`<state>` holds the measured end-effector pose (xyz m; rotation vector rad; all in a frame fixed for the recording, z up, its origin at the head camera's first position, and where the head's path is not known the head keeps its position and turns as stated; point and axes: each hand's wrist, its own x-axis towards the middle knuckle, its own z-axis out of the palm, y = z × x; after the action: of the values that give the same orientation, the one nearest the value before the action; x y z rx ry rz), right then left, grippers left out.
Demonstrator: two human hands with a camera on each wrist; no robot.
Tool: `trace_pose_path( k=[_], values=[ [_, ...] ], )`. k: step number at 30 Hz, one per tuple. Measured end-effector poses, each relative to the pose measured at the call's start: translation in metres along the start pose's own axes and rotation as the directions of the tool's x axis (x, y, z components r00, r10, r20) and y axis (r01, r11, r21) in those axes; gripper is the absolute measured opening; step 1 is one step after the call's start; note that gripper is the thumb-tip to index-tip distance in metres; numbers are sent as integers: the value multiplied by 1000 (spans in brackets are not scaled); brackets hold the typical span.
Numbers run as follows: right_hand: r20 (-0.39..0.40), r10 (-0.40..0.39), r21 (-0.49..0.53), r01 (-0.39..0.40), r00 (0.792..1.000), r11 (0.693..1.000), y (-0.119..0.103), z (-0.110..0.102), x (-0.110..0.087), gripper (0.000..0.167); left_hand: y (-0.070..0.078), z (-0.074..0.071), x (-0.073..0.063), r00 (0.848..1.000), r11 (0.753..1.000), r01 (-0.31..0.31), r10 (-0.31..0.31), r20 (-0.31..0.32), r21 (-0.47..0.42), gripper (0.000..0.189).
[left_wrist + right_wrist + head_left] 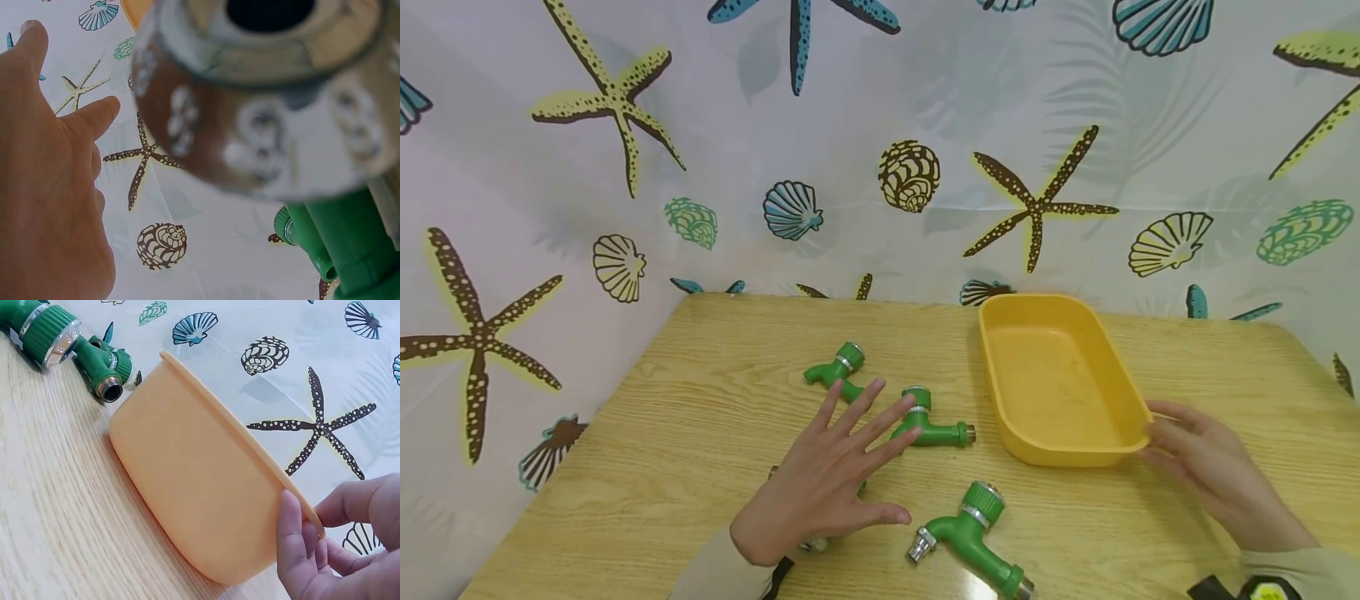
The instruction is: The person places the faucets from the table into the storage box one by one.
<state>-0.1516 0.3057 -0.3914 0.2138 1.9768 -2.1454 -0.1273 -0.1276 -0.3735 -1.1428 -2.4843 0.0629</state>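
Note:
At the right, my right hand [1206, 467] pinches the rim of an orange-yellow plastic tub [1060, 457]. The right wrist view shows its thumb and fingers [290, 531] on either side of that rim. My left hand [820, 492] hovers palm down with fingers spread, holding nothing. Partly hidden beneath it is a tap with a metal end [815, 545], which looms blurred as a metal fitting [275, 131] in the left wrist view. Beyond its fingertips lie a green tap [943, 435] and another green tap [848, 358]. Nearer the front lies a third green tap [973, 546].
The wood-grain table [700, 400] carries everything. Behind it and along the sides hangs a white cloth [850, 108] printed with starfish and shells. The tub stands near the table's back edge, right of the taps.

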Motion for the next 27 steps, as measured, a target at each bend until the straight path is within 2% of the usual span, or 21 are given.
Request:
trace_pose_path(
  k=[2, 5, 9, 13, 19, 27],
  values=[
    [9, 21, -12, -21, 1000, 1000, 0, 3, 0, 36, 0, 0, 0, 1000, 1000, -2, 2, 4, 6, 94],
    [47, 53, 68, -56, 997, 996, 2, 5, 2, 43, 0, -1, 0, 1000, 1000, -3, 3, 11, 12, 94],
    [101, 78, 224, -99, 992, 969, 5, 9, 5, 32, -1, -2, 0, 1000, 1000, -4, 4, 19, 14, 94],
    [136, 71, 292, -109, 988, 950, 7, 11, 6, 25, -1, -3, 0, 1000, 1000, -4, 4, 23, 12, 93],
    [163, 47, 347, -102, 986, 932, 8, 13, 6, 27, -1, -2, -1, 1000, 1000, -2, 2, 13, -2, 94],
    [148, 13, 341, -63, 989, 938, 10, 22, 3, 25, -1, -3, 0, 999, 1000, -1, 1, 35, 1, 94]
  ],
)
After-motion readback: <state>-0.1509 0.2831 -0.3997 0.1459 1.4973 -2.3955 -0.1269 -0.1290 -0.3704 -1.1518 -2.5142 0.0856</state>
